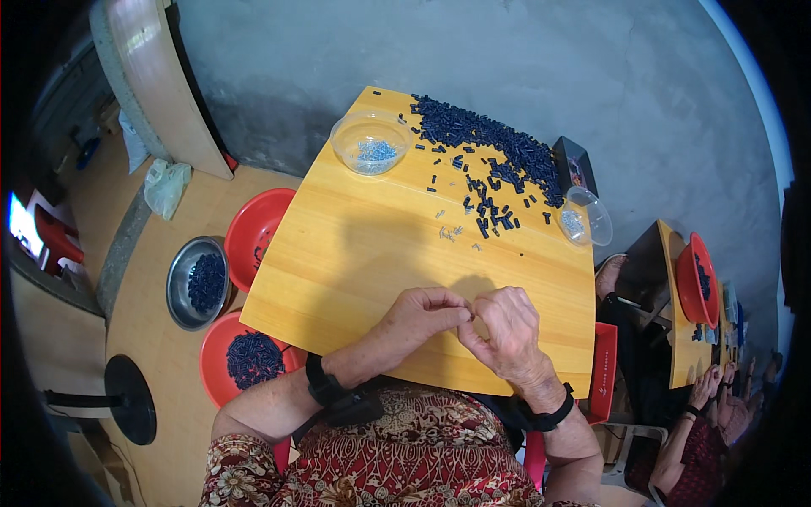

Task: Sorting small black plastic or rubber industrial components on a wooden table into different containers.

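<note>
Thumb and forefinger of your left hand (414, 323) are pinched together in the head view, meeting the curled fingers of your right hand (509, 334) over the near half of the table (312, 228). A dark speck shows at the join; what is clamped there, if anything, is too small to tell. The black pieces (456, 124) lie heaped along the far edge, with strays spreading inward toward some clear bits (452, 232). By the far left corner sits a clear bowl (346, 135) of silvery bits (376, 152); at the right edge, a clear cup (600, 223) holds pale bits (572, 223). Off the left edge, a steel bowl (177, 291) and a red bowl (214, 359) carry more black pieces.

The black pieces look light, stiff and smooth, so they may roll away; pinch one across its middle. The bits look slighter and probably slippery; take them singly by the sides, with your fingertips and little force.
</note>
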`<action>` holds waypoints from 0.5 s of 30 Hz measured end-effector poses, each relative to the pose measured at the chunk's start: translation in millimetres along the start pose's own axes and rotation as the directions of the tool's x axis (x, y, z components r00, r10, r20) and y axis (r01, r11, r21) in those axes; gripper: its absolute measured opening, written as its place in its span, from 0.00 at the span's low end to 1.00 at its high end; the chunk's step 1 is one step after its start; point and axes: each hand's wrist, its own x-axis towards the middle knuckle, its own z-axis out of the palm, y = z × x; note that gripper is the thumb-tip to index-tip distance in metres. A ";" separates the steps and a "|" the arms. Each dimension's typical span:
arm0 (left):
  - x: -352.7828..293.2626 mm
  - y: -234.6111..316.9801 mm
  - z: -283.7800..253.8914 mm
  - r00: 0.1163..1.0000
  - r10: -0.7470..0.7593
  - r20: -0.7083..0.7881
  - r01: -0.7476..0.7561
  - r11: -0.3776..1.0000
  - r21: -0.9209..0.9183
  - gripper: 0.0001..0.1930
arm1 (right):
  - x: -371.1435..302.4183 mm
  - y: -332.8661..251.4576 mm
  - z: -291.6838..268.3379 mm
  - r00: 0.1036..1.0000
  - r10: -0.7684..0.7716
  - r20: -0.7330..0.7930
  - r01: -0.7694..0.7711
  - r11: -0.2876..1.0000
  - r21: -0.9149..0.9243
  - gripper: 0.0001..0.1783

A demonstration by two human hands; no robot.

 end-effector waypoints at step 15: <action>1.9 -3.2 -3.0 0.993 0.103 -0.054 -0.095 0.986 0.138 0.07 | 6.5 3.4 -2.5 0.998 -0.043 0.036 0.043 0.999 -0.006 0.12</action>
